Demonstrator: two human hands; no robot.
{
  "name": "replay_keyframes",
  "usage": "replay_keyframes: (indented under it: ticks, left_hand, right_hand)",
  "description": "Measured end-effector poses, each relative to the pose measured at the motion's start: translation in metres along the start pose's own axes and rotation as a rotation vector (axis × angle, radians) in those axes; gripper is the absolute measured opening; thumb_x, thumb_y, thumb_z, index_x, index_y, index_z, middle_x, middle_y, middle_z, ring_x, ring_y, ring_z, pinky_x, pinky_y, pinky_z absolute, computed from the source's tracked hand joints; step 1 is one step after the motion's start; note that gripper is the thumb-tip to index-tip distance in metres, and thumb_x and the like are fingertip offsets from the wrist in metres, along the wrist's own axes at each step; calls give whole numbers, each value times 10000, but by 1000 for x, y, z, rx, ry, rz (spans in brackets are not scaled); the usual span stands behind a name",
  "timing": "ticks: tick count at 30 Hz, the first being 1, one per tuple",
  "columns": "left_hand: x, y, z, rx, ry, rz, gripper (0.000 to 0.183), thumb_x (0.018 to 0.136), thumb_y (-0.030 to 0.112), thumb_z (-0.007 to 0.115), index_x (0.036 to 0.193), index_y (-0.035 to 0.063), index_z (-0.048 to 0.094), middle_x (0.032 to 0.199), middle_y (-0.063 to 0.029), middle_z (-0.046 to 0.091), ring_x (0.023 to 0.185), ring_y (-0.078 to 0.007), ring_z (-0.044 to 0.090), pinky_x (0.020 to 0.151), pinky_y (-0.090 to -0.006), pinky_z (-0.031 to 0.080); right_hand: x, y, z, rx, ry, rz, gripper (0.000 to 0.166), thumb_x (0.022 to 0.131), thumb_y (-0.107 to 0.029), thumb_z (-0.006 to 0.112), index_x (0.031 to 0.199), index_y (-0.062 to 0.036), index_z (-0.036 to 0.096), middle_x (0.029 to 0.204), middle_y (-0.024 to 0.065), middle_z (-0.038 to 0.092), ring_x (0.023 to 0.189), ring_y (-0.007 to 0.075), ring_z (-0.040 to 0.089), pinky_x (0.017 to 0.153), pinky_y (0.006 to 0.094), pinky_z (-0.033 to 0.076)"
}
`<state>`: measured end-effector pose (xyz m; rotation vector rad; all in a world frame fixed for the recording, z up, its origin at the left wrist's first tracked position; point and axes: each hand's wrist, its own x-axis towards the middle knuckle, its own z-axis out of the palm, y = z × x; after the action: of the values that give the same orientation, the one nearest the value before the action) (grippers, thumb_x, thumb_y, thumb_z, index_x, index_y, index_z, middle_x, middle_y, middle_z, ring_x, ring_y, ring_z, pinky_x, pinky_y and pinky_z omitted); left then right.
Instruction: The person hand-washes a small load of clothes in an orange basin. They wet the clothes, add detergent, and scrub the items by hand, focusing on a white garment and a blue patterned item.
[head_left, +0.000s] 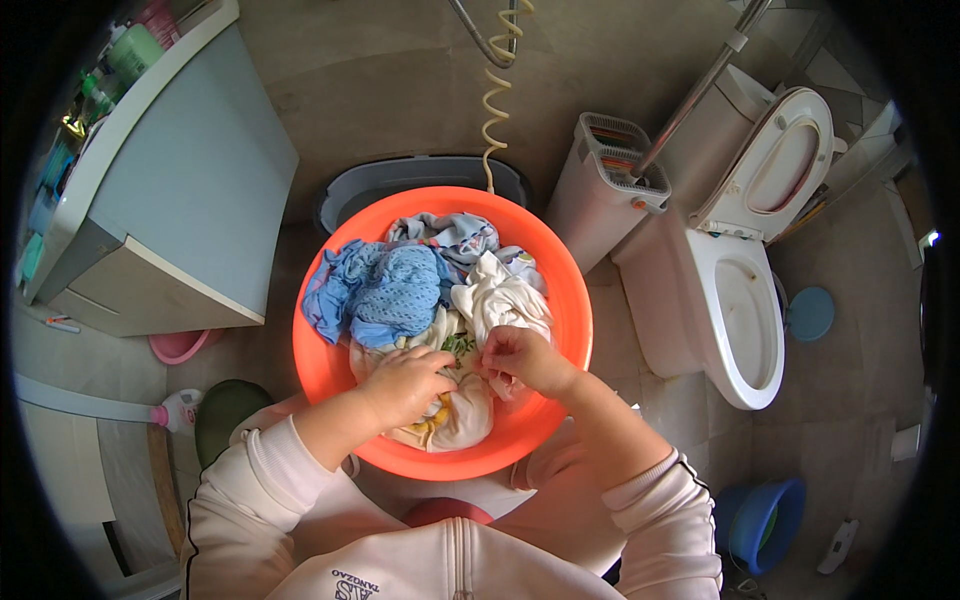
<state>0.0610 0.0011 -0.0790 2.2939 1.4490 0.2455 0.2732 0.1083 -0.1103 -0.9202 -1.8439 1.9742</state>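
Observation:
A large orange plastic basin (574, 315) full of laundry stands before me. My left hand (409, 382) rests on a cream garment (469, 416) that has a green leafy print (457, 346) and a yellow patch (435, 412). My right hand (525, 360) has its thumb and fingertips pinched together on the edge of the pale cloth at the basin's right side. Farther back lie a bunched white garment (499, 292), a light blue openwork knit (401, 289) and a grey-blue printed cloth (450, 232).
A grey tub (367, 184) sits behind the basin. To the right are a flat-mop bucket (615, 180) with its mop pole (694, 97) and a toilet (742, 322) with its lid raised. A cabinet (195, 165) stands left. A coiled hose (495, 112) hangs behind; blue buckets (780, 525) are at lower right.

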Motion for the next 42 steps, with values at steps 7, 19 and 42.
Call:
replay_keyframes:
  ticks: [7, 19, 42]
  left_hand:
    - [-3, -2, -2, -8, 2, -2, 236, 771, 127, 547, 938, 180, 706, 1197, -31, 550, 1146, -237, 472, 937, -405, 386]
    - [-5, -4, -4, 7, -27, 5, 199, 720, 94, 614, 883, 138, 719, 1160, -46, 569, 1106, -252, 505, 917, -369, 416]
    - [-8, -3, -8, -23, -71, -20, 280, 692, 46, 633, 948, 133, 705, 1207, -53, 545, 1148, -266, 480, 954, -369, 408]
  right_hand:
    - [-6, -39, -12, 26, -7, 6, 63, 854, -77, 566, 806, -37, 553, 689, 85, 594, 567, 167, 550, 539, 299, 450]
    - [-8, -13, 17, -1054, 54, -344, 131, 738, -171, 604, 816, -69, 631, 864, 77, 631, 826, 290, 612, 695, 402, 497]
    - [-10, -49, -9, 564, -150, 6, 71, 932, -142, 480, 888, -97, 448, 675, 40, 502, 601, 130, 441, 549, 269, 373]
